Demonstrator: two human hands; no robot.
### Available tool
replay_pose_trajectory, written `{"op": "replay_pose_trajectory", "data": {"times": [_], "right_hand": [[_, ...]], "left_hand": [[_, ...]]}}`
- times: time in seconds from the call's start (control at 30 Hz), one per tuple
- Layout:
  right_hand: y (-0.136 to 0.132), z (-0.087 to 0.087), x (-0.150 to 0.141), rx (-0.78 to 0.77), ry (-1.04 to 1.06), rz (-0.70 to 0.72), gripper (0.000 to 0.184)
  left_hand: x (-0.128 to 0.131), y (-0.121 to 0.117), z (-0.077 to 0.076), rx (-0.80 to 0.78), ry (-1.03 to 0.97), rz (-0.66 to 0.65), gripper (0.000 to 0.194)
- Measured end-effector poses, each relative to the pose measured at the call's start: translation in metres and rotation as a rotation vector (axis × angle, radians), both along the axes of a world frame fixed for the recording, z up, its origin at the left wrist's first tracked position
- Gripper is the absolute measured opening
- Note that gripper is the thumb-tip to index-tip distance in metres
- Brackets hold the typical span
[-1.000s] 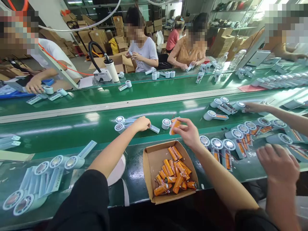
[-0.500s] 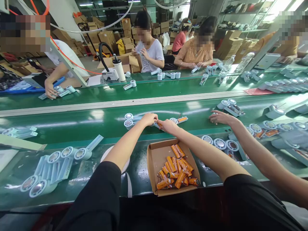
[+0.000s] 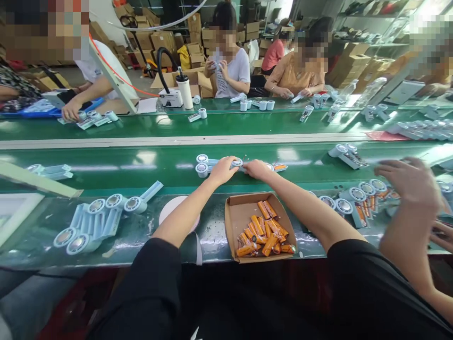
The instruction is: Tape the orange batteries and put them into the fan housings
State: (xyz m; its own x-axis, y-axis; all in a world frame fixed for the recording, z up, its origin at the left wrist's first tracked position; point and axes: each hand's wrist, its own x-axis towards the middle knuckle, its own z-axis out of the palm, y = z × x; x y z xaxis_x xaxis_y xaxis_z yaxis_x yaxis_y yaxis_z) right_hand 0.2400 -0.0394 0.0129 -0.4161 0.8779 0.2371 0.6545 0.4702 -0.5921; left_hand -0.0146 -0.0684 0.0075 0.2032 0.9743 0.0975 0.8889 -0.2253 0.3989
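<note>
On the green conveyor belt, my left hand (image 3: pixel 224 171) has its fingers closed round the round head of a light-blue handheld fan (image 3: pixel 237 163). Just to the right, my right hand (image 3: pixel 258 169) is closed at the fan's handle side, its fingertips partly hidden. A thin wire sticks up between the hands. Two more blue fans (image 3: pixel 202 169) lie left of my left hand. Beyond my right hand is a fan with an orange battery (image 3: pixel 281 167) in its open handle. Below my forearms, a cardboard tray (image 3: pixel 231 226) holds several orange battery packs (image 3: pixel 269 233).
Blue fans (image 3: pixel 97 206) are grouped on the bench at left, near a white round object (image 3: pixel 173 210). More fans (image 3: pixel 354 194) line the right side, where a co-worker's blurred hand (image 3: pixel 406 182) reaches in. Other people sit across the belt.
My left hand now grips the fan's round head, and my right hand has moved off the visible orange battery. The co-worker's hand at right has lifted and drawn back. The view has shifted slightly.
</note>
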Motion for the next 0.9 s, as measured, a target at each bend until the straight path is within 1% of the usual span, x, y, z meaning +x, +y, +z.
{"op": "replay_pose_trajectory", "data": {"times": [0.03,0.07,0.1,0.13,0.2,0.23,0.27,0.3,0.33,0.37,0.4,0.43,0.47,0.5,0.53,0.6,0.67,0.7,0.73,0.8,0.83,0.9], "right_hand": [[0.001,-0.006,-0.020,-0.009,-0.059,0.031,0.032],[-0.001,-0.010,-0.034,-0.018,-0.090,0.047,0.030],[-0.005,-0.012,-0.041,-0.022,-0.106,0.053,0.027],[-0.012,-0.013,-0.042,-0.017,-0.123,0.053,0.026],[-0.034,-0.013,-0.030,-0.032,-0.150,0.075,0.023],[-0.049,-0.013,-0.020,-0.073,-0.167,0.126,0.023],[-0.066,-0.012,-0.010,-0.138,-0.190,0.211,0.023],[-0.083,-0.012,-0.002,-0.218,-0.217,0.319,0.023],[-0.100,-0.013,0.003,-0.296,-0.246,0.431,0.024],[-0.115,-0.014,0.005,-0.355,-0.272,0.527,0.024],[-0.129,-0.015,0.004,-0.383,-0.292,0.591,0.024],[-0.139,-0.016,0.001,-0.382,-0.308,0.619,0.025],[-0.148,-0.017,-0.004,-0.362,-0.314,0.619,0.025],[-0.154,-0.017,-0.009,-0.329,-0.305,0.597,0.025],[-0.159,-0.016,-0.014,-0.290,-0.278,0.563,0.024],[-0.167,-0.012,-0.024,-0.202,-0.164,0.470,0.027],[-0.176,-0.006,-0.033,-0.113,0.000,0.403,0.029],[-0.180,-0.002,-0.037,-0.071,0.073,0.396,0.030],[-0.185,0.002,-0.041,-0.031,0.123,0.408,0.032],[-0.192,0.007,-0.050,0.064,0.146,0.473,0.036],[-0.194,0.008,-0.054,0.121,0.125,0.510,0.036],[-0.197,0.007,-0.062,0.227,0.051,0.561,0.033]], "left_hand": [[-0.018,-0.023,0.002,0.018,-0.015,0.020,0.028],[-0.038,-0.048,0.004,0.024,-0.024,0.038,0.027],[-0.061,-0.076,0.005,0.017,-0.026,0.052,0.027],[-0.085,-0.106,0.004,0.001,-0.022,0.062,0.030],[-0.128,-0.163,-0.001,-0.038,-0.009,0.053,0.032],[-0.146,-0.188,-0.006,-0.056,0.003,0.036,0.029],[-0.160,-0.209,-0.014,-0.068,0.034,0.017,0.034],[-0.171,-0.225,-0.023,-0.074,0.088,0.008,0.046],[-0.178,-0.237,-0.033,-0.075,0.149,0.013,0.059],[-0.182,-0.244,-0.042,-0.074,0.211,0.032,0.067],[-0.183,-0.247,-0.051,-0.072,0.262,0.060,0.071],[-0.182,-0.247,-0.057,-0.072,0.290,0.084,0.071],[-0.179,-0.246,-0.060,-0.071,0.298,0.089,0.069],[-0.175,-0.244,-0.060,-0.064,0.291,0.073,0.067],[-0.170,-0.243,-0.057,-0.048,0.275,0.036,0.064],[-0.158,-0.245,-0.042,0.028,0.233,-0.064,0.058],[-0.144,-0.254,-0.021,0.144,0.207,-0.157,0.056],[-0.136,-0.259,-0.010,0.199,0.206,-0.197,0.056],[-0.129,-0.265,0.000,0.245,0.214,-0.232,0.055],[-0.117,-0.272,0.016,0.308,0.239,-0.291,0.056],[-0.112,-0.274,0.021,0.326,0.251,-0.313,0.056],[-0.107,-0.275,0.027,0.345,0.271,-0.341,0.057]]}}
